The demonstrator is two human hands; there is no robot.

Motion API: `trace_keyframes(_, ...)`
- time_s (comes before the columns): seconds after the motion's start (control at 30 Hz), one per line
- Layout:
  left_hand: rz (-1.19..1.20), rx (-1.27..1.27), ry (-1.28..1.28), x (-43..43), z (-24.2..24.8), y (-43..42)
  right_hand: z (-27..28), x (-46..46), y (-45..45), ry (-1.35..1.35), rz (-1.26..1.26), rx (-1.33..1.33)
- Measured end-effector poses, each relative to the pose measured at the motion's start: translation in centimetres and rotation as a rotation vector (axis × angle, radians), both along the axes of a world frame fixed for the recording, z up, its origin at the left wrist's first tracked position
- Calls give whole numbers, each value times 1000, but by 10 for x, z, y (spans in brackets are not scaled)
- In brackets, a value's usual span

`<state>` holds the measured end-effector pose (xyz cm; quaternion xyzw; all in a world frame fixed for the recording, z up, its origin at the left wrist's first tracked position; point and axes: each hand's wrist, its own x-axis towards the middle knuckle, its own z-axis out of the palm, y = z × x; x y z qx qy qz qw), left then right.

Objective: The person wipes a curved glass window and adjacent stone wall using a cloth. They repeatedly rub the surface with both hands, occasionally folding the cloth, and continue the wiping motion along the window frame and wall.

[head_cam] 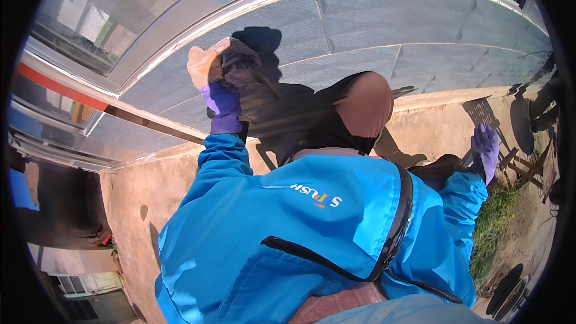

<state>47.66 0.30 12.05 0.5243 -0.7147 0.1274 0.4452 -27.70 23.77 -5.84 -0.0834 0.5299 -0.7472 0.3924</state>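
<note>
My left hand [223, 105], in a purple rubber glove, is raised at the upper left with a crumpled cloth [203, 64] in its grip. The cloth is pale in the sun and dark grey in shade. Behind it stands a wall of blue-grey tiles [360, 18]; whether the cloth touches the tiles I cannot tell. A dark shadow falls on the wall beside the cloth. Out at the right, my right hand [486, 149] wears a matching purple glove, its fingers extended and nothing held.
Above the tiles runs a metal window frame [180, 13] with glass. My bent knee [365, 103] is near the wall's foot, over concrete ground [130, 207]. Grass [492, 229] grows at the right, near a folding wooden stand [528, 168]. A red-and-dark strip [148, 122] crosses at left.
</note>
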Motion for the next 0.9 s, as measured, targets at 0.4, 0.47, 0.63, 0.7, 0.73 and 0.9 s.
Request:
trace_keyframes(0.4,-84,-257,591,43,28,6,3,2,-2,-67,-38,-19)
trace_keyframes(0.47,-82,-258,643,41,39,9,6,5,-4,-74,-46,11)
trace_keyframes(0.63,-54,-230,579,11,34,10,8,10,-3,-13,-9,7)
trace_keyframes(0.7,-91,-306,506,-4,27,2,7,11,0,6,6,7)
trace_keyframes(0.73,-344,-229,700,-13,24,-4,7,11,2,21,17,-8)
trace_keyframes(0.9,-152,-59,427,-56,14,-13,4,8,4,69,58,11)
